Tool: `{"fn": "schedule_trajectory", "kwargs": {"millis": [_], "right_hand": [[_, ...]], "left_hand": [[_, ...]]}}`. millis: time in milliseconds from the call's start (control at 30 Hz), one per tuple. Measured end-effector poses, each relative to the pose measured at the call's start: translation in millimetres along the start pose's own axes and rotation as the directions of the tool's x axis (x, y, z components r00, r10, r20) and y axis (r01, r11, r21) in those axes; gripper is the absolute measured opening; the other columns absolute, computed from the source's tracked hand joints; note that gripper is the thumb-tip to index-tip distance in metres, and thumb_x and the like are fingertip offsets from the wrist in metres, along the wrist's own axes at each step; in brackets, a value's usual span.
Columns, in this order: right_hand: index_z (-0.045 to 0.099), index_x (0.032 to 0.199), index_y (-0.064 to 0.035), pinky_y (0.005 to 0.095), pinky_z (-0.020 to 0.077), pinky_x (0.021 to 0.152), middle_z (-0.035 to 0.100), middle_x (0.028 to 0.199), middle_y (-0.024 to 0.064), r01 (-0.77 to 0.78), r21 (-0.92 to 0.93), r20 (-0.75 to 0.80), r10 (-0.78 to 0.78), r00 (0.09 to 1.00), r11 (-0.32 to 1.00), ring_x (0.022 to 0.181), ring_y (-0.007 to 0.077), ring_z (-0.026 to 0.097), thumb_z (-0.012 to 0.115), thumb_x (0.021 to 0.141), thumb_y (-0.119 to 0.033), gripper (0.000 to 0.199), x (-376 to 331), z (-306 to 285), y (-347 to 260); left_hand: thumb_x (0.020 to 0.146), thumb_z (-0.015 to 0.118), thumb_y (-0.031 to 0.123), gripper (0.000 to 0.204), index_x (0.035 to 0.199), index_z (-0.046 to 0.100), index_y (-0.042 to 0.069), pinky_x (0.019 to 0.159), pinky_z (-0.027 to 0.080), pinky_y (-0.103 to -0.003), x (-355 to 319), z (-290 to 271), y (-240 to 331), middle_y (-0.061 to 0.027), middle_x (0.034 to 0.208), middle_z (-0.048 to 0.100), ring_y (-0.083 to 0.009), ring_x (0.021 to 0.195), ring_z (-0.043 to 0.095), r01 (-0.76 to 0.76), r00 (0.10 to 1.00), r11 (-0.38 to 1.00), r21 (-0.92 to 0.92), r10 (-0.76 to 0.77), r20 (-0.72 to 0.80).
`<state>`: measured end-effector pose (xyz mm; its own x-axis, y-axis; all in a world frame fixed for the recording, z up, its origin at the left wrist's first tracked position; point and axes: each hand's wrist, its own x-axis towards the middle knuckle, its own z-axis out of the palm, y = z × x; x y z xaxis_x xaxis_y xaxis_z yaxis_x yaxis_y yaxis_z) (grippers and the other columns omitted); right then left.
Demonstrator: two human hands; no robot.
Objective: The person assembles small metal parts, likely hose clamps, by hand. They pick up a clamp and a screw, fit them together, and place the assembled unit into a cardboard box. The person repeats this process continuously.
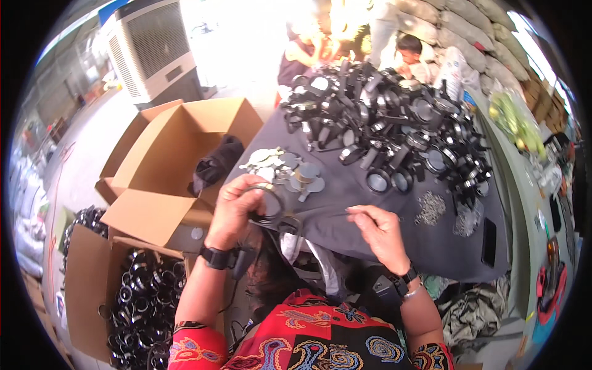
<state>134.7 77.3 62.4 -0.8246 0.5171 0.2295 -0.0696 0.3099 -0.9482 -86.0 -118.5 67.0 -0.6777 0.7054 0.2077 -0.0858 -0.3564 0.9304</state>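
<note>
My left hand [242, 200] grips a round black ring-shaped part [266, 205] with a grey disc in its face, held just above the near edge of the dark cloth-covered table [333, 203]. To its right, my right hand [377, 233] is over the cloth with thumb and forefinger pinched together. Whatever lies between those fingertips is too small to make out. Beyond the left hand lies a pile of flat grey discs with tabs [296, 172]. Small metal pieces, perhaps screws [430, 208], are heaped right of my right hand.
Many black round-headed parts [382, 117] cover the table's far side. A clear bag [468, 219] and a black phone [488, 242] lie at the right. An open carton [154, 154] stands left; another holds black rings [145, 290]. People sit beyond the table.
</note>
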Motion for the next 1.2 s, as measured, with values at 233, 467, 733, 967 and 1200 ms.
{"fn": "schedule_trajectory", "kwargs": {"millis": [233, 467, 733, 967, 1200], "right_hand": [[0.062, 0.100, -0.0001, 0.0182, 0.0321, 0.048, 0.064, 0.086, 0.0063, -0.417, 0.602, 0.423, 0.171, 0.890, 0.681, 0.055, 0.0028, 0.040, 0.054, 0.099, -0.028, 0.029, -24, 18, 8], [0.059, 0.097, 0.0012, 0.0200, 0.0347, 0.050, 0.064, 0.092, 0.0121, -0.393, 0.783, 0.305, 0.253, 0.918, 0.482, 0.053, 0.0055, 0.041, 0.050, 0.101, -0.021, 0.024, -34, 13, 5], [0.059, 0.097, -0.0011, 0.0192, 0.0348, 0.047, 0.065, 0.090, 0.0144, -0.310, 0.877, 0.184, 0.341, 0.922, 0.366, 0.050, 0.0055, 0.044, 0.058, 0.096, -0.017, 0.016, -47, 15, 13], [0.058, 0.090, -0.0036, 0.0177, 0.0333, 0.047, 0.064, 0.080, 0.0054, -0.199, 0.501, -0.047, 0.256, 0.965, 0.842, 0.054, 0.0022, 0.042, 0.063, 0.092, -0.010, 0.009, -23, 7, 35], [0.061, 0.080, -0.0024, 0.0208, 0.0312, 0.047, 0.050, 0.062, -0.0060, -0.391, 0.167, 0.013, 0.394, 0.919, 0.905, 0.053, 0.0009, 0.040, 0.064, 0.089, -0.006, 0.009, -7, 0, 58]], "left_hand": [[0.092, 0.064, 0.012, 0.016, 0.103, 0.064, 0.001, 0.059, 0.045, -0.021, 22, 61, -62, 0.0008, 0.081, 0.061, -0.0055, 0.064, 0.054, -0.252, 0.962, 0.952, 0.174, 0.227, 0.151], [0.092, 0.063, 0.008, 0.013, 0.102, 0.063, 0.000, 0.060, 0.045, -0.022, 18, 80, -98, 0.0000, 0.079, 0.061, -0.0061, 0.064, 0.054, -0.318, 0.947, 0.898, 0.303, 0.317, 0.053], [0.086, 0.062, 0.005, 0.023, 0.109, 0.064, 0.005, 0.065, 0.048, -0.034, 16, 90, -96, -0.0117, 0.081, 0.061, -0.0302, 0.069, 0.060, -0.530, 0.833, 0.622, 0.576, 0.507, 0.219], [0.092, 0.062, 0.009, 0.049, 0.139, 0.046, 0.006, 0.070, 0.053, -0.027, 11, 93, -110, -0.0062, 0.090, 0.064, -0.0126, 0.078, 0.062, 0.100, 0.982, 0.994, 0.045, -0.106, 0.155], [0.089, 0.064, 0.006, 0.047, 0.133, 0.048, 0.003, 0.056, 0.048, -0.021, 24, 110, -133, -0.0014, 0.082, 0.059, -0.0056, 0.067, 0.055, 0.167, 0.934, 0.982, 0.089, -0.186, 0.305]]}}
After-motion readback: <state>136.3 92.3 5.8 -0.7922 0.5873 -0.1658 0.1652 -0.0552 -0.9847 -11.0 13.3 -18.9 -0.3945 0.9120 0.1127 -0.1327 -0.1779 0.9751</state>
